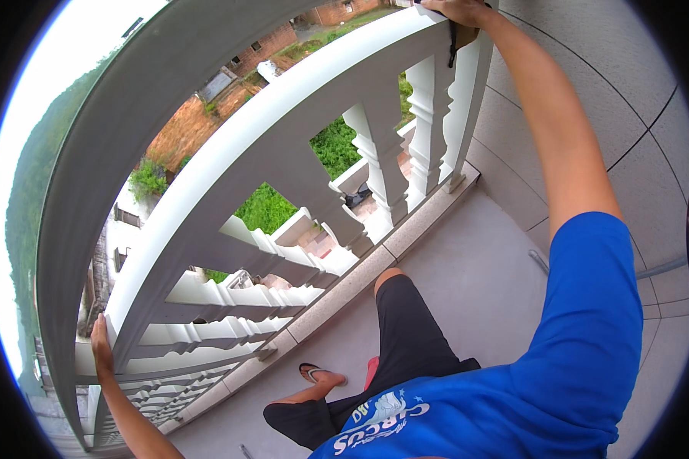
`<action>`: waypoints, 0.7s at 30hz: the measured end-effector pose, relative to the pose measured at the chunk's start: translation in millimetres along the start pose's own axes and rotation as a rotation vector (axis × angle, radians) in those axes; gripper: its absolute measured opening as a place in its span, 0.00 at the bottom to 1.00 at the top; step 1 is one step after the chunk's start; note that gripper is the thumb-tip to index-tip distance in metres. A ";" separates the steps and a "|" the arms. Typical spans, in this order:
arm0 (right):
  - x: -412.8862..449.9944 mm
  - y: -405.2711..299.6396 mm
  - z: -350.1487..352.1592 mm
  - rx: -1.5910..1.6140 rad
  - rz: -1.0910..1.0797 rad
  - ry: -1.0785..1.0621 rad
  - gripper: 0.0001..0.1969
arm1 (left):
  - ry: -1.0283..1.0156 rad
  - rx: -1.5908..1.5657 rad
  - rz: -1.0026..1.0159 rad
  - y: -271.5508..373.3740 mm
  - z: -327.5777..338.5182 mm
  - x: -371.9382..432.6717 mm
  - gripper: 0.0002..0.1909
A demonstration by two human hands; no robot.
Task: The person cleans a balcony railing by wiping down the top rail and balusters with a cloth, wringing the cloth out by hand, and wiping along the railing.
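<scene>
A white balustrade with a wide curved top rail (pixel 252 123) and turned balusters (pixel 379 163) stands before me. My left hand (pixel 101 349) lies against the rail's lower left end, its fingers pointing up; how far they wrap around it is hidden. At the upper right, my right hand (pixel 458 11) is on top of the rail's other end. Under that hand, a dark cloth (pixel 466 35) with a black strip hangs over the rail's inner side. Part of the right hand is cut off by the picture's upper edge.
A stone curb (pixel 373 258) runs below the balusters, beside the smooth grey floor (pixel 465 246). A tiled wall (pixel 574 97) rises at right, and a metal pipe end (pixel 538 261) sticks out nearby. A sandalled foot (pixel 316 374) is near the curb. Beyond the railing are brick buildings (pixel 264 51) and greenery.
</scene>
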State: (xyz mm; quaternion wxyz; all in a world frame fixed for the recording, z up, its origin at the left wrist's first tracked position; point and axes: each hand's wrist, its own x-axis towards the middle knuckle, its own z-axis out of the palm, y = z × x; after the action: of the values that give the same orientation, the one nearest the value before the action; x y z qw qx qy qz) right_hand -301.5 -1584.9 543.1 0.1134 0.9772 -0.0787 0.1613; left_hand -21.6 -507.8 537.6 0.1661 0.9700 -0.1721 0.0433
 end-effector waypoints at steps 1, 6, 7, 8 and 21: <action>7.0 -19.3 2.4 0.016 -0.013 -0.005 0.28 | -0.005 0.011 -0.017 0.3 -5.5 -8.8 0.27; 3.4 -83.2 -14.3 0.090 0.506 0.075 0.22 | 0.037 -0.110 -0.078 6.7 -18.0 -23.1 0.29; 0.0 -83.4 -16.0 0.024 0.470 0.069 0.22 | 0.030 -0.113 -0.067 6.4 -16.2 -18.4 0.29; -9.8 -85.5 -13.2 0.083 0.596 0.103 0.23 | 0.037 -0.109 -0.036 6.8 -14.9 -15.1 0.29; -121.6 -168.6 65.2 0.292 0.166 0.763 0.32 | 0.111 0.008 0.020 2.7 -14.8 -25.7 0.26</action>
State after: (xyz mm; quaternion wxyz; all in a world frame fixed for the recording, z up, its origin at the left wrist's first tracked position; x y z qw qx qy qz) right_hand -363.8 -1424.6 409.3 -0.0190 0.8436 -0.0858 0.5297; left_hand -47.0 -497.0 548.7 0.1711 0.9650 -0.1721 0.0992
